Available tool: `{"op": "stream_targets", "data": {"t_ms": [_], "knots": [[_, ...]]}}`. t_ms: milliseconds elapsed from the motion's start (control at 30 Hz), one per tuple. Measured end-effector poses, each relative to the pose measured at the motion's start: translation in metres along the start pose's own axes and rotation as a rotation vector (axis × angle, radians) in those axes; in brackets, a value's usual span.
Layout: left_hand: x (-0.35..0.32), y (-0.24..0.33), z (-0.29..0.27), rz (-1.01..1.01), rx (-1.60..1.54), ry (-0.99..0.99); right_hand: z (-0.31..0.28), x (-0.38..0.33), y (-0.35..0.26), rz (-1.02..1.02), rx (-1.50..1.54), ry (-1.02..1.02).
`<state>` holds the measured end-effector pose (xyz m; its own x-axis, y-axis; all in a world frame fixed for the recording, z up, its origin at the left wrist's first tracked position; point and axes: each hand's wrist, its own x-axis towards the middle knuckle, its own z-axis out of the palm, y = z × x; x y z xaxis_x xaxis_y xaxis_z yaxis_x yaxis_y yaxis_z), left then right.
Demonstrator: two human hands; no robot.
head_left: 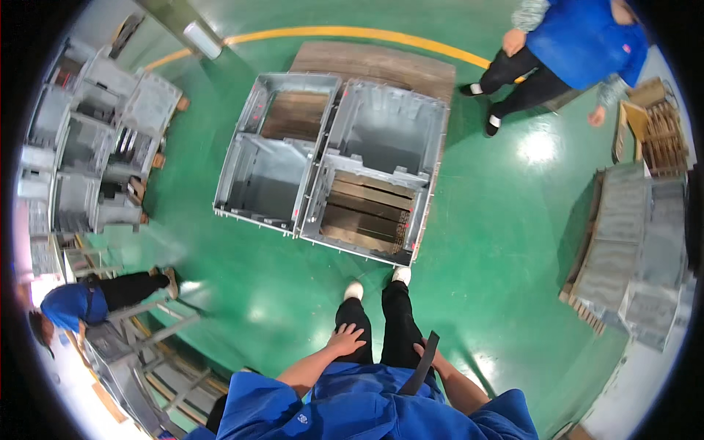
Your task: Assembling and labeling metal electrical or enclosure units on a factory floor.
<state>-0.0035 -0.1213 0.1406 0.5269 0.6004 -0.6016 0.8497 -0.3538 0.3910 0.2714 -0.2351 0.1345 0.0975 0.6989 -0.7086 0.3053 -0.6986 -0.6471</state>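
Our left hand (346,341) rests spread on thigh (353,312); right hand (439,359), we cannot tell. Likely pausing; casings (381,121) ahead would call for reaching.

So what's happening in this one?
Two grey metal housings sit side by side on a wooden pallet, touched by nobody. The left hand rests on the left thigh; the right hand is by the right thigh, beside a dark strap, its grip unclear. A blue-shirted co-worker stands right of the pallet.
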Motion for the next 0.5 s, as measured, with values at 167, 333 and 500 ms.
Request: {"op": "stream_targets", "data": {"t_ms": [167, 333, 500], "knots": [[-0.005, 0.017, -0.03, 0.272, 0.073, -0.307, 0.047, -0.059, 0.032, 0.011, 0.352, 0.158], [-0.012, 0.001, -0.049, 0.414, 0.404, -0.353, 0.128, -0.136, 0.065, -0.011, 0.607, 0.281], [-0.046, -0.02, -0.093, 0.359, 0.279, -0.167, 0.172, -0.197, 0.05, 0.053, 0.777, 0.488]]}}
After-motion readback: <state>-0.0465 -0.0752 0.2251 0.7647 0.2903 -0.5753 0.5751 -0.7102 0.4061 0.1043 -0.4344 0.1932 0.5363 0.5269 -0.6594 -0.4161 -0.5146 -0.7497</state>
